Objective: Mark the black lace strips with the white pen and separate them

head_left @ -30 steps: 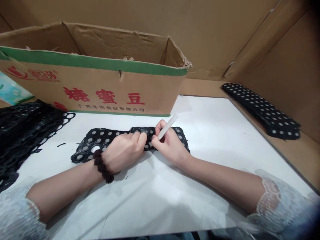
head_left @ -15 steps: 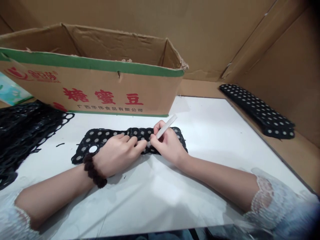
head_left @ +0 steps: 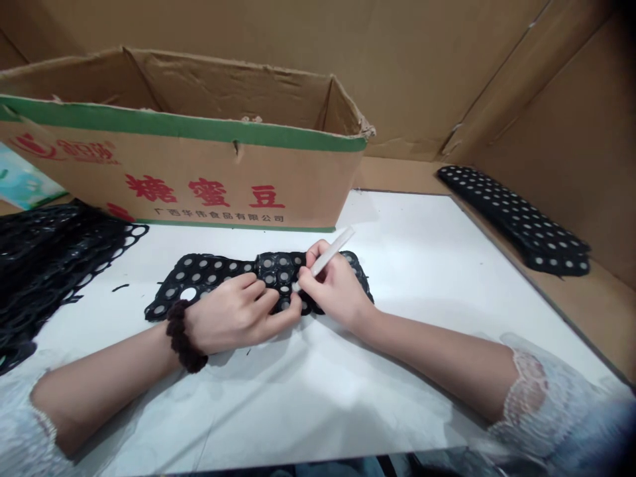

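Head view: the black dotted piece [head_left: 271, 270] lies on the white table [head_left: 422, 252], near side of the carton [head_left: 223, 172], both hands on it. Right hand [head_left: 342, 291] has its fingers pinching a pale pen-like tool [head_left: 332, 252], lower end at the piece; left hand [head_left: 228, 315] has bent, slightly spread fingers resting on it, thumb near the tool's tip. My read: brace the piece flat with the left, thumb clear of the tip; steer with small finger moves, light pressure, one dot at a time, since a hard push could shift the piece or lift a dot. Hard to see: tip contact, half hidden by right fingers; the piece's middle and right part, under the hands; whether left fingertips press or just rest; carton's inside bottom; dark pile [head_left: 54, 245], cut off at left.
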{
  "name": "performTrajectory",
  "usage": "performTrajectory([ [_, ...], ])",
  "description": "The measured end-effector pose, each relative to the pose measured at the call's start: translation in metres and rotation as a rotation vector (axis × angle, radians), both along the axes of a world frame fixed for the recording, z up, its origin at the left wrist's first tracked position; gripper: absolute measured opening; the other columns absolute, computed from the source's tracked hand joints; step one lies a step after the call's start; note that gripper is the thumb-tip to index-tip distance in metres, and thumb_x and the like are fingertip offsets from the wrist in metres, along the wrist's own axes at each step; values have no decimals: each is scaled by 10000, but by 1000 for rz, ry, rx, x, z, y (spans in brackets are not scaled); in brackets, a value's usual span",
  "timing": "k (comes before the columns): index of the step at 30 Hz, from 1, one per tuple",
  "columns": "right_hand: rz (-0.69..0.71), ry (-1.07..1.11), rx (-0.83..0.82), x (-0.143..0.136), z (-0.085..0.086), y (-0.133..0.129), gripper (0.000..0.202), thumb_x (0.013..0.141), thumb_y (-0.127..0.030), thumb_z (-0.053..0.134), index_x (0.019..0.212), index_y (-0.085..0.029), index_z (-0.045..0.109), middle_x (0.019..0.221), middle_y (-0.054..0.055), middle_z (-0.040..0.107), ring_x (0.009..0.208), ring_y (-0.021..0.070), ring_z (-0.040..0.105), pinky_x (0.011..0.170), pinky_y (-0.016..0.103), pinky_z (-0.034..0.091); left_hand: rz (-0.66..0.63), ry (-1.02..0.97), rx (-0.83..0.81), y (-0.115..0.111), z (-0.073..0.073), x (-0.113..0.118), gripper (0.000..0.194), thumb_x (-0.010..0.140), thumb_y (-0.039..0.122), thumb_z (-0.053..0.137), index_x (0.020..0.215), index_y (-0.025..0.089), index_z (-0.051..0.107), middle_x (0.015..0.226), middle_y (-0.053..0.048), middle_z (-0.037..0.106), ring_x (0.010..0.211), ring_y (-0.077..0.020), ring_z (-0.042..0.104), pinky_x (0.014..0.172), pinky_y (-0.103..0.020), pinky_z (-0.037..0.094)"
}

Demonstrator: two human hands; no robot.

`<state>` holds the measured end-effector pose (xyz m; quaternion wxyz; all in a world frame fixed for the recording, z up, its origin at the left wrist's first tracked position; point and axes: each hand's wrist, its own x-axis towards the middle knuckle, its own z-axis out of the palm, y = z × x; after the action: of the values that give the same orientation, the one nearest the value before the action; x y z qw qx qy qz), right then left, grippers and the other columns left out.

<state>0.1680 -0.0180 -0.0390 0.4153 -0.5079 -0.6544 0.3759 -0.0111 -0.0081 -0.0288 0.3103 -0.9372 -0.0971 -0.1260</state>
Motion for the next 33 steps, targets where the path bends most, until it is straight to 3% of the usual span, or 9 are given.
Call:
performTrajectory([
  [3,-1,-18,9,0,0,0,97,731,-172,440,709,-206,351,556,-71,363,481,71,368,458,195,297,39,-14,-26,0,0,0,177,819,141,452,985,133,510,536,31,454,464,-115,403,486,-270,321],
  [5,-7,-35,18,0,0,-1,96,727,-175,448,706,-205,359,553,-72,369,480,70,374,460,195,299,123,-45,-62,0,1,0,101,826,187,450,872,139,526,530,23,448,475,-127,412,491,-276,319],
  [7,-11,-39,18,0,0,-1,94,729,-182,448,704,-205,360,545,-73,369,473,70,377,456,194,297,177,-41,-113,0,3,-1,155,840,229,432,721,158,501,521,16,439,479,-134,414,495,-280,314],
  [9,-17,-39,12,0,0,0,89,732,-188,445,704,-205,363,538,-74,371,467,70,378,451,194,294,166,5,-168,1,6,-3,230,855,257,412,652,165,471,531,9,447,496,-137,423,514,-282,321],
  [14,-21,-24,4,0,0,0,74,734,-197,441,712,-204,371,531,-73,370,457,75,371,445,198,292,104,-18,-344,1,8,-5,362,859,445,367,722,148,521,758,-62,553,701,-181,505,633,-310,391],
  [19,-25,-12,3,0,0,0,71,726,-199,438,708,-204,369,533,-71,367,465,82,383,462,209,302,85,-94,-560,-1,2,-2,203,876,173,350,929,131,541,1014,-94,554,928,-184,501,802,-311,410],
  [24,-27,-9,-15,0,0,0,67,717,-203,438,707,-203,372,545,-67,379,476,85,399,471,214,308,-8,23,-676,0,4,-3,363,840,96,359,1183,180,447,1118,-82,532,1051,-195,457,912,-341,381],
  [33,-23,1,-4,0,1,0,74,722,-196,439,702,-205,367,534,-72,372,463,77,382,452,205,297,-1,-22,-867,5,7,-6,242,770,76,376,936,164,528,1135,-79,503,1055,-188,457,909,-318,401],
])
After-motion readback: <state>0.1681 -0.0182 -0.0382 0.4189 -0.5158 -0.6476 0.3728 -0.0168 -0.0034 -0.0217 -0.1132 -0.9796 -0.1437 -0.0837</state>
